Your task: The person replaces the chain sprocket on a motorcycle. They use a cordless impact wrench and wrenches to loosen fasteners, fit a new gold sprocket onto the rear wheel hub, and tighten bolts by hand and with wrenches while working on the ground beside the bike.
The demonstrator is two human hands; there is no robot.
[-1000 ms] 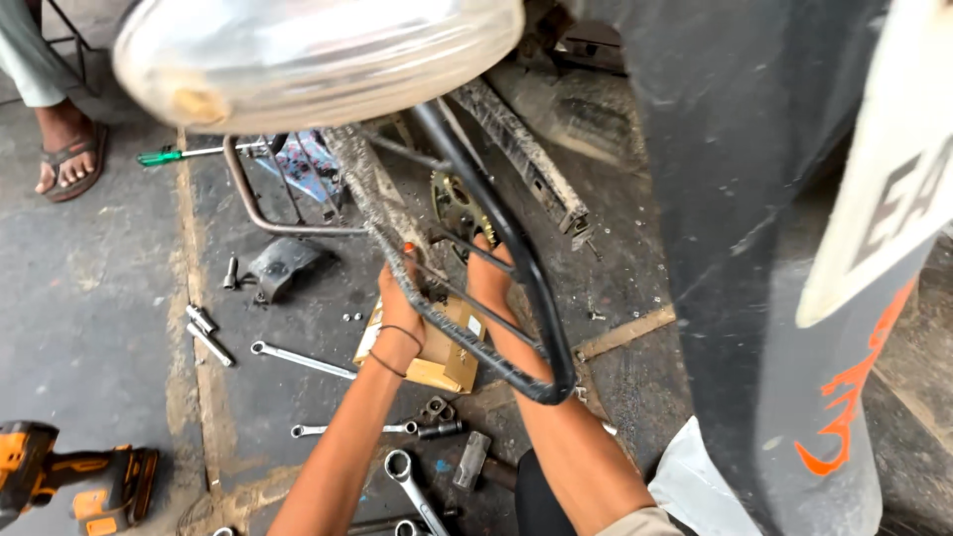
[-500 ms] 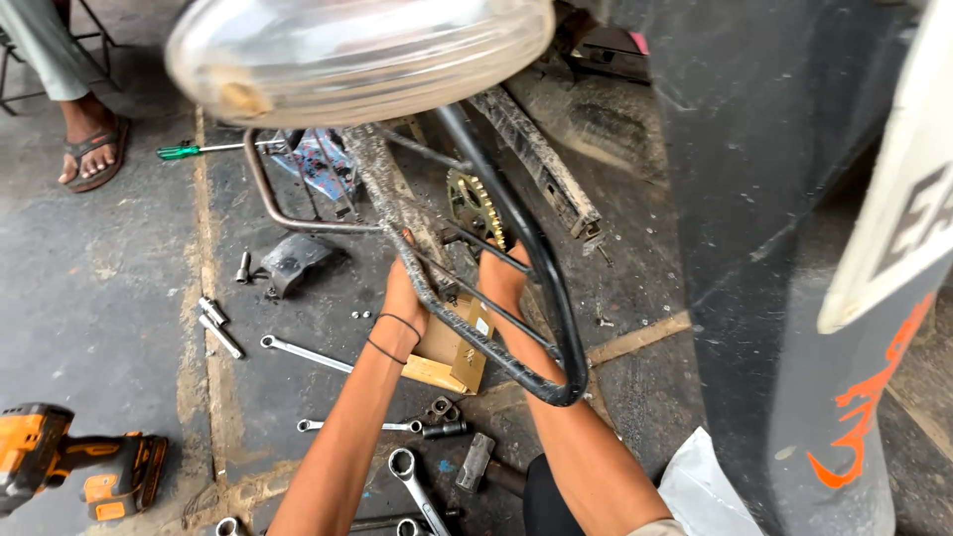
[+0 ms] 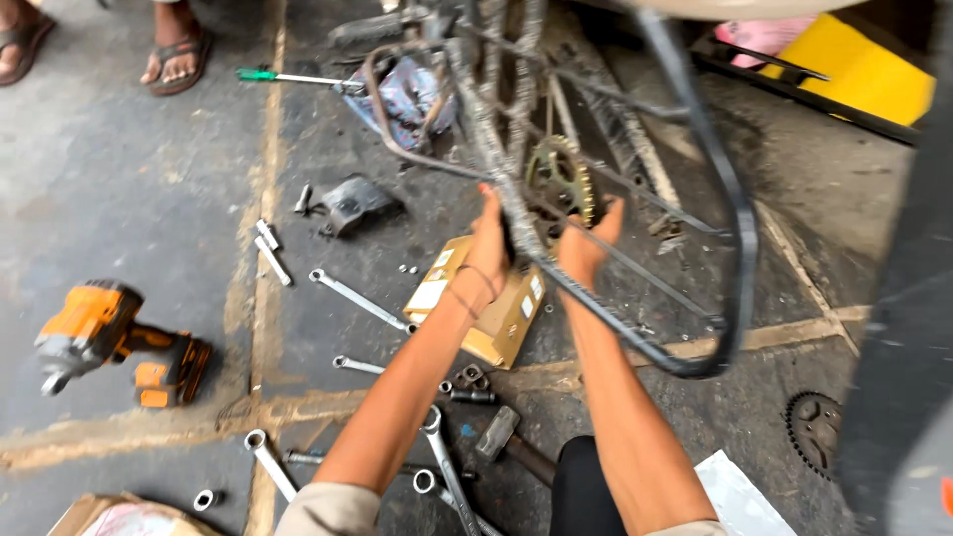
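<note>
View dropped since earlier; left hand (image 3: pixel 488 248) and right hand (image 3: pixel 584 243) both clenched on dirty chain (image 3: pixel 496 149), sprocket (image 3: pixel 559 184) between, chain running away upward.

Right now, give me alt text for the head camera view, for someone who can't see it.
Two bare hands, left hand and right hand, grip a grimy drive chain beside a rusty toothed sprocket over a concrete floor. Nearby lie silver wrenches, a small cardboard box and an orange cordless impact driver.
</note>
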